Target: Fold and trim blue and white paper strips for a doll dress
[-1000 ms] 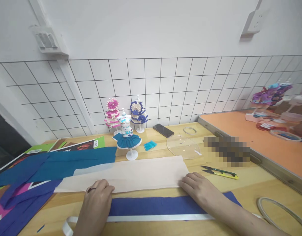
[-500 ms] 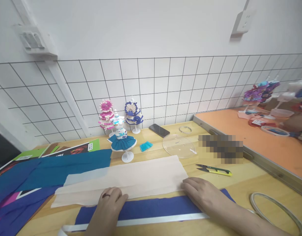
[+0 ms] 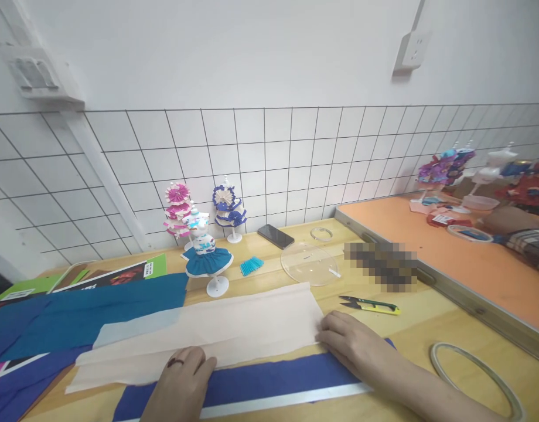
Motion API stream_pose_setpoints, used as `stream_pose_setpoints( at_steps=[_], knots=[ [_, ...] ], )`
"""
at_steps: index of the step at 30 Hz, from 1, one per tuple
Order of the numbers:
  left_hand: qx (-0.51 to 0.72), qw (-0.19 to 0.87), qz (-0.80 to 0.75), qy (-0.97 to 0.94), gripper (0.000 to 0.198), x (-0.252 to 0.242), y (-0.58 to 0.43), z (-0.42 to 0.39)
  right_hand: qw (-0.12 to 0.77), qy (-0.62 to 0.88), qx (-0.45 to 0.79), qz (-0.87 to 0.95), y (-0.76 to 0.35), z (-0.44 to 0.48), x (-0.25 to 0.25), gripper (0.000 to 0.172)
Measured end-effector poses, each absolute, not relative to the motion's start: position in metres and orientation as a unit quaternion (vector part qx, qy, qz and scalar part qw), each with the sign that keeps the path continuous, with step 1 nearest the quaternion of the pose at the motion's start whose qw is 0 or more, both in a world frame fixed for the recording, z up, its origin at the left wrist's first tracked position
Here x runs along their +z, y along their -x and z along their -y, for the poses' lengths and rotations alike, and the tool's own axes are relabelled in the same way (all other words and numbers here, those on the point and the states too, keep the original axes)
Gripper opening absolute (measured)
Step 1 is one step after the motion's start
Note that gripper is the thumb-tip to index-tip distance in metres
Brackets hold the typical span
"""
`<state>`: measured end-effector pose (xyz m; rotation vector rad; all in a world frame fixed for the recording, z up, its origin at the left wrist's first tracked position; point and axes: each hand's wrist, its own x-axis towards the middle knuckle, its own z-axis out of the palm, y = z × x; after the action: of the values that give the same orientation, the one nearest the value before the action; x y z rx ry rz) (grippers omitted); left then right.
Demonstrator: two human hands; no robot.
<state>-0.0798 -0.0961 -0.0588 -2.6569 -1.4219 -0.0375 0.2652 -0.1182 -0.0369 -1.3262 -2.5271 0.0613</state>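
A cream strip of fabric (image 3: 234, 322) lies lengthwise on the wooden table. Along its near edge, my left hand (image 3: 188, 369), with a dark ring on one finger, has its fingers bent and closed on the cloth. At the near right corner, my right hand (image 3: 351, 340) pinches the same fabric, the fingertips partly hidden. Beneath my wrists lies a dark blue fabric strip (image 3: 269, 381) with a white band (image 3: 287, 401) along its near side. Yellow-handled thread snips (image 3: 370, 305) rest to the right of my right hand.
Small dress forms (image 3: 207, 252) in fabric outfits stand at the back, near a phone (image 3: 275, 236) and a clear disc (image 3: 308, 264). Teal cloth (image 3: 120, 308) lies left. At right are a hoop (image 3: 476, 375) and a raised-edged orange table (image 3: 484, 269), with another person's sleeve (image 3: 531, 249).
The whole view has shifted, so everything sits slightly further left. Both hands keep their places at the cream fabric's near edge.
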Motion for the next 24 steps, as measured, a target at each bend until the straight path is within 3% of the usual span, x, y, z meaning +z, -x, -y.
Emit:
stream_pose_setpoints(
  at_steps=[4,11,18,24],
  knots=[
    [0.056,0.039,0.514,0.855,0.048,-0.037,0.061,0.101,0.131,0.469,0.038,0.873,-0.264,0.114,-0.037,0.029],
    [0.124,-0.010,0.545,0.829,0.043,-0.014,0.041,0.100,0.196,0.482,0.130,0.844,-0.267,0.112,-0.038,0.019],
    [0.019,-0.069,0.476,0.877,0.022,-0.017,0.003,0.096,0.207,0.484,0.149,0.837,-0.267,0.112,-0.039,0.020],
    [-0.057,-0.106,0.453,0.883,0.031,-0.029,-0.012,0.088,0.210,0.507,0.157,0.821,-0.273,0.110,-0.043,0.019]
  ],
)
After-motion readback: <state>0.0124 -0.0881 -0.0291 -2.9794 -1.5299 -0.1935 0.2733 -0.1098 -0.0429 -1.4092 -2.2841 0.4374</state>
